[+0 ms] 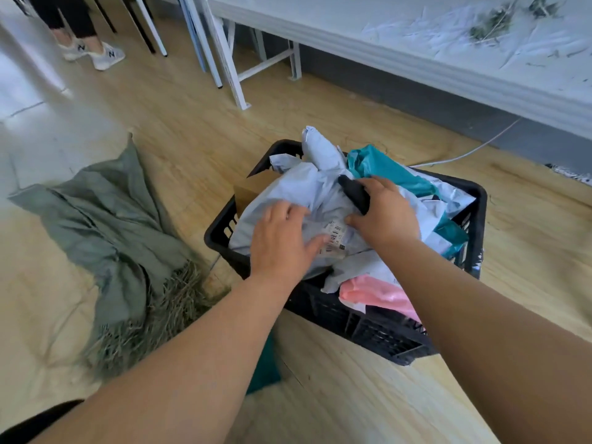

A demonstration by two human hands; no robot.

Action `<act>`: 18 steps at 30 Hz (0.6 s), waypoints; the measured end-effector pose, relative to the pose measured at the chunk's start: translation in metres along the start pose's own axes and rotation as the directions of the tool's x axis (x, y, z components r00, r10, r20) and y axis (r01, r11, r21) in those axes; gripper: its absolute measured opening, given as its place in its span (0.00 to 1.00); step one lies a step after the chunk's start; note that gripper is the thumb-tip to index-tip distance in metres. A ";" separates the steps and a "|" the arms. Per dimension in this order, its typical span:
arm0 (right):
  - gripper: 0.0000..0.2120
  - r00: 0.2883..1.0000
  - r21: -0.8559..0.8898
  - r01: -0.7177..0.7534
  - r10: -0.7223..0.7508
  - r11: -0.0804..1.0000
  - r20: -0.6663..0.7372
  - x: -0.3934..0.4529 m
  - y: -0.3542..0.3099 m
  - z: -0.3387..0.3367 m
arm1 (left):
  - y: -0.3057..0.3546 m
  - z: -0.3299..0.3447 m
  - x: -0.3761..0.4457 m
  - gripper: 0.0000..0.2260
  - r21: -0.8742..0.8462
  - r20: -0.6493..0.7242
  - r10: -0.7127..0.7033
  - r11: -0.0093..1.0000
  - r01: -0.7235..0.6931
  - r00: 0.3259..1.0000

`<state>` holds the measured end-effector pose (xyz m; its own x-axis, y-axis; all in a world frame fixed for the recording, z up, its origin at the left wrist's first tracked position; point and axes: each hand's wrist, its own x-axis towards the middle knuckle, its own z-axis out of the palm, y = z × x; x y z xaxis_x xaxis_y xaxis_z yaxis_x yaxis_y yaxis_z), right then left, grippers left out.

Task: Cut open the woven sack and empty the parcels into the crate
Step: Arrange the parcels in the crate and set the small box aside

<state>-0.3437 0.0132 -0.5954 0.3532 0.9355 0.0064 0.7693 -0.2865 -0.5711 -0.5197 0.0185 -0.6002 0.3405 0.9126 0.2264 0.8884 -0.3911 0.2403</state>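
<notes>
Now both hands (333,232) press parcels (298,193) overtopping crate (477,193) rim.

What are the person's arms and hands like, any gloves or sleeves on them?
Both are bare: no gloves, rings, watch or bands show on the left hand or the right hand, and the forearms are uncovered. Only a bit of dark clothing shows at the lower left edge.

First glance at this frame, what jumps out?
The black crate mid-frame, heaped past its rim with grey, teal and pink parcels. Both hands press on the heap: the left hand flat beside a barcode label, the right hand gripping a black tool. Left of the crate, the green sack lies limp on the floor, its edge frayed.
</notes>
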 end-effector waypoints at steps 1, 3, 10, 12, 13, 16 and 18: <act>0.30 0.999 0.023 0.003 -0.002 1.000 -0.045 -0.004 -0.003 0.000 | -0.003 0.001 -0.002 0.28 0.052 -0.121 0.065 0.997 -0.059 0.991; 0.27 0.991 0.036 0.016 -0.011 0.999 -0.134 -0.009 -0.009 -0.005 | -0.007 0.005 0.008 0.34 0.088 -0.057 0.084 0.993 -0.079 0.995; 0.30 0.983 -0.215 -0.050 0.086 0.975 0.161 -0.015 -0.002 -0.003 | -0.006 0.031 0.056 0.45 0.148 0.609 -0.058 0.988 -0.041 0.791; 0.25 0.987 -0.229 -0.085 0.113 0.970 0.115 -0.015 -0.003 0.002 | -0.015 0.034 0.060 0.45 0.110 0.597 -0.005 0.991 -0.075 0.802; 0.20 0.993 -0.236 -0.088 0.105 0.968 0.060 -0.015 -0.008 0.003 | -0.021 0.036 0.059 0.45 0.046 0.584 0.037 0.996 -0.079 0.811; 0.12 0.994 -0.207 -0.047 0.026 0.977 -0.104 -0.020 -0.036 0.005 | -0.043 0.034 0.048 0.33 -0.309 0.401 0.182 0.950 -0.055 0.898; 0.11 0.992 -0.168 0.044 -0.064 0.985 -0.112 -0.024 -0.062 0.014 | -0.062 0.026 0.034 0.22 -0.488 0.149 0.161 0.870 -0.069 0.976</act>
<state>-0.4067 0.0113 -0.5714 0.3609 0.9228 0.1347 0.8627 -0.2755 -0.4241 -0.5551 0.0768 -0.6324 0.5210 0.8452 0.1193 0.5989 -0.4616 0.6544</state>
